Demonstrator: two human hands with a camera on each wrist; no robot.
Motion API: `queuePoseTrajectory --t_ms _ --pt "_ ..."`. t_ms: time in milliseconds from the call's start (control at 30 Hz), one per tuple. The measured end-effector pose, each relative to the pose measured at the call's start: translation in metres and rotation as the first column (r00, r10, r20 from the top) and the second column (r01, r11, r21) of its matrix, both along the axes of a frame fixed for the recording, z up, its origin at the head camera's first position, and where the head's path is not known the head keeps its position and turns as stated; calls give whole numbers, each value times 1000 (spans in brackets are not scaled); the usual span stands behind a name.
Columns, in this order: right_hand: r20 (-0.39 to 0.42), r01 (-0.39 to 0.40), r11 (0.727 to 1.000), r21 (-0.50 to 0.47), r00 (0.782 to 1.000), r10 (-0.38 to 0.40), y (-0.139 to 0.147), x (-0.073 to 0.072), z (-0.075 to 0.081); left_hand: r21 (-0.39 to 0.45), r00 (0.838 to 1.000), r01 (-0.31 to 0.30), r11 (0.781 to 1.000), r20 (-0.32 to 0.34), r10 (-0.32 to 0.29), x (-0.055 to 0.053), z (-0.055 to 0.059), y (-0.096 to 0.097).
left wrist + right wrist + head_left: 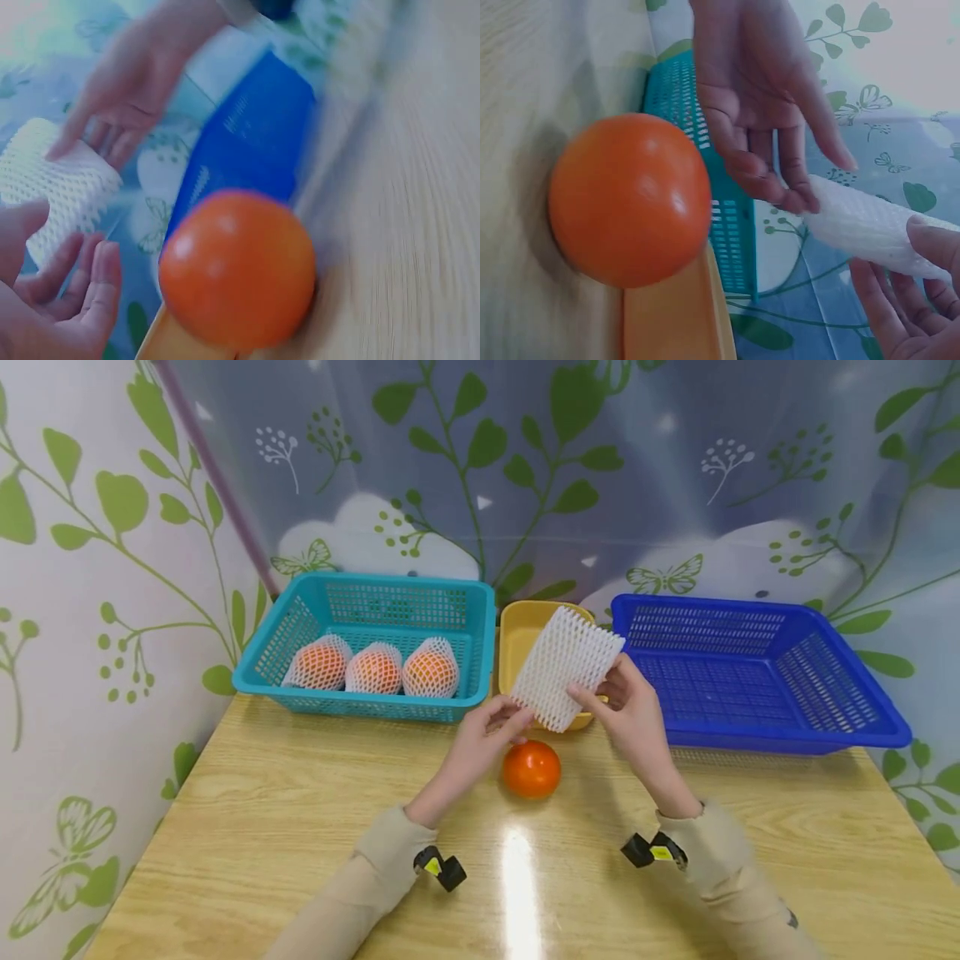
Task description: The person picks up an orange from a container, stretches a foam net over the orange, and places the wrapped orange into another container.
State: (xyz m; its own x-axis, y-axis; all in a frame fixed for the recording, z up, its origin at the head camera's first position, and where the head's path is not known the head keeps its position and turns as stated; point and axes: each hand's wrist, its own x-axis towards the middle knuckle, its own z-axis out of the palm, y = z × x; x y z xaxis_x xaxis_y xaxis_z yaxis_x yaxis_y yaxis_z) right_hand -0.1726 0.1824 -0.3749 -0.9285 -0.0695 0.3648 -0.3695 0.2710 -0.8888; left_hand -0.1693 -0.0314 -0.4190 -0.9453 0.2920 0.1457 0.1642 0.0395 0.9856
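A white foam net sleeve (564,664), flattened, is held up over the yellow container (517,631). My right hand (636,714) pinches its right side, thumb on the front and fingers behind. At the sleeve's lower left end is my left hand (483,739), its fingertips touching the edge and its thumb apart from the fingers in the right wrist view. Below the hands, a smooth round orange-red fruit (532,770) sits bare on the table; it looms large in the left wrist view (236,270).
To the left stands a teal basket (363,703) with three orange fruits (375,670) in white foam nets. A dark blue basket (780,743) stands at the right. Behind them hangs a leaf-patterned cloth (465,468). The wooden table (285,793) spreads in front.
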Motion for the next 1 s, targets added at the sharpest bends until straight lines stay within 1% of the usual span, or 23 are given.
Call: queuePoseTrajectory --t_ms 33,100,167,200,300,400,533,567,633,667,733,767,800,833,867,933,1000 --pt "-4 -7 1000 -5 1000 7 -1 1 -2 69 999 -8 998 53 4 0 1 0" --pt "-13 -14 1000 -8 1000 14 -3 3 -7 169 989 -34 985 144 10 1 4 0" --pt "-18 -19 1000 -15 1000 19 -5 5 -12 227 977 -62 972 212 13 1 6 0" --pt "-19 -23 1000 -20 1000 23 -6 6 -14 245 972 -72 967 234 13 2 7 -1" --pt "-7 -35 998 -48 999 34 -8 9 -18 266 965 -82 960 261 9 2 6 -2" --pt "0 -45 997 -65 999 45 -10 12 -20 274 966 -81 958 259 8 1 5 -3" --pt "-30 -99 992 -80 995 97 -10 14 -21 297 965 -98 950 262 18 0 5 -2" --pt "-44 -123 988 -88 992 120 -10 14 -21 314 962 -107 943 274 17 0 5 -2" --pt "-72 -194 974 -118 980 186 -10 15 -23 363 951 -132 923 309 15 -1 6 -2" --pt "-80 -229 963 -139 972 220 -10 15 -24 390 944 -146 909 329 10 -1 6 -1" --pt "-83 -282 941 -188 959 271 -11 16 -26 451 929 -168 876 370 -12 -3 7 -1" --pt "-70 -294 934 -205 956 285 -12 16 -28 473 921 -179 863 388 -22 -3 7 -1" --pt "-48 -292 933 -212 956 288 -13 16 -29 485 916 -182 856 400 -32 -3 7 -1" --pt "-12 -275 938 -211 960 278 -14 16 -30 486 912 -176 856 407 -43 -3 7 -1" --pt "35 -246 947 -205 966 258 -15 16 -32 481 910 -164 861 411 -56 -3 6 -1" --pt "130 -164 978 -130 975 180 -18 17 -34 459 907 -126 879 411 -85 -2 5 0" --pt "216 -108 993 -43 970 114 -21 18 -36 432 910 -65 899 396 -124 -1 4 2"
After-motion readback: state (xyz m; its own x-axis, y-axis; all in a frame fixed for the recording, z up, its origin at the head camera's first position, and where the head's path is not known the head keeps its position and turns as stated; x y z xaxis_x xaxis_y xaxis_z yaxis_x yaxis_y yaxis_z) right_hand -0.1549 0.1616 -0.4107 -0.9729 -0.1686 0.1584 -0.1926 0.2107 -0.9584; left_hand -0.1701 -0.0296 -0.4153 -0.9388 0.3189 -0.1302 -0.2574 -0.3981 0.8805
